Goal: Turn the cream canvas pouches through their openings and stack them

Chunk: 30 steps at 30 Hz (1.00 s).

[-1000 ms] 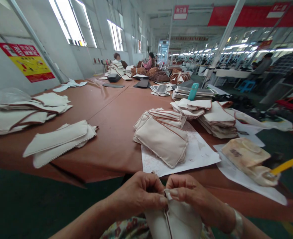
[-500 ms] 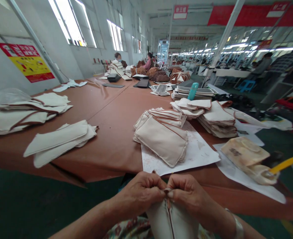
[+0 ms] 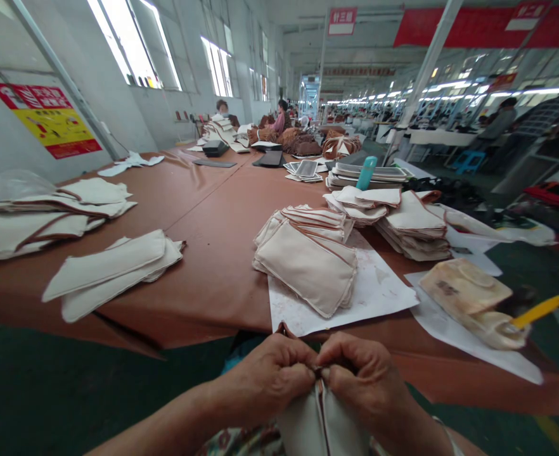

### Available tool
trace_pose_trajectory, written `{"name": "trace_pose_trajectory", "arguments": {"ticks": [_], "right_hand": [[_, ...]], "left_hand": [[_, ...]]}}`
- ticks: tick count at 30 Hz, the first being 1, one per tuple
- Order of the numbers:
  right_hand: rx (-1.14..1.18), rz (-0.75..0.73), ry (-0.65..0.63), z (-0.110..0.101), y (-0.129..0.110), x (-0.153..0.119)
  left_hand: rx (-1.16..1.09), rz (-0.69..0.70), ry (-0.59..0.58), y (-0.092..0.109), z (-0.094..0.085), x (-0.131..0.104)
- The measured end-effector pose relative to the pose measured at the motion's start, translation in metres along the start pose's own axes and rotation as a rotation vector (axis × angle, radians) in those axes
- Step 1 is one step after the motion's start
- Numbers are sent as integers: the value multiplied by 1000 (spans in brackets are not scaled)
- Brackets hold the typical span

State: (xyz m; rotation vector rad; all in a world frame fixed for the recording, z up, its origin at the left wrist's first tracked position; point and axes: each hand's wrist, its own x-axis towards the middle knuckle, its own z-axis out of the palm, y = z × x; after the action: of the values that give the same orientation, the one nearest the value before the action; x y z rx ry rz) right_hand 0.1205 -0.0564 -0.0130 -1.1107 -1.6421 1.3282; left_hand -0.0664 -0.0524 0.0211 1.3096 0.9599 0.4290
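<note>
At the bottom centre, my left hand [image 3: 279, 373] and my right hand [image 3: 358, 373] face each other with thumbs and fingers pinched. Between them they grip the brown-edged seam of a cream fabric pouch [image 3: 301, 421], which hangs over my lap. A brown edge pokes up above my left fingers; the exact spot under the fingertips is hidden. Just beyond my hands lies a stack of cream pouches with brown trim [image 3: 308, 266], resting partly on a white paper sheet [image 3: 388, 297].
Two cream pieces [image 3: 113, 269] and a larger pile [image 3: 27, 218] lie on the brown table [image 3: 213, 215] at left. At right are more stacked pouches [image 3: 415, 225], a teal bottle-like object [image 3: 366, 173] and a cut-open cream container [image 3: 464, 294] with a yellow handle [image 3: 540, 311]. People work farther back.
Both hands have come slightly lower, and their grip sits a little farther down the pouch's seam. More of the brown edge shows above my left fingers. The view has shifted slightly.
</note>
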Motion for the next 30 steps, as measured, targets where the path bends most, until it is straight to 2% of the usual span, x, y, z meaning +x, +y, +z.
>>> {"name": "trace_pose_trajectory", "arguments": {"ticks": [5,7,10,12,14,16,18,21,24,27,30], "right_hand": [[-208,-545,-41,-9,-11,-7],[-372,-680,-59,-13,-14,-8],[-645,-767,-104,-17,-12,-10],[-765,-797,-86,-18,-9,-12],[-794,-836,-98,-19,-6,-16],[-722,-853,-127,-21,-5,-22],[-561,-774,-123,-23,-7,-27],[-273,-412,-59,-26,-12,-29],[-94,-91,-143,-30,-18,-23],[17,29,-305,-35,-24,-16],[118,108,-390,-40,-28,-16]], "left_hand": [[-318,-63,-12,-6,-2,-3],[-368,-62,-22,-6,-2,-4],[-381,-58,-53,-6,-1,-2],[-329,-53,-85,-8,0,-1],[-233,-26,-138,-10,-1,-1],[-160,20,-173,-11,-4,-2],[-124,60,-201,-10,-7,-3],[-50,122,-226,-2,-8,-5],[2,168,-198,5,-7,-6],[-47,151,-181,6,-5,-9],[-124,132,-161,3,-3,-12]]}}
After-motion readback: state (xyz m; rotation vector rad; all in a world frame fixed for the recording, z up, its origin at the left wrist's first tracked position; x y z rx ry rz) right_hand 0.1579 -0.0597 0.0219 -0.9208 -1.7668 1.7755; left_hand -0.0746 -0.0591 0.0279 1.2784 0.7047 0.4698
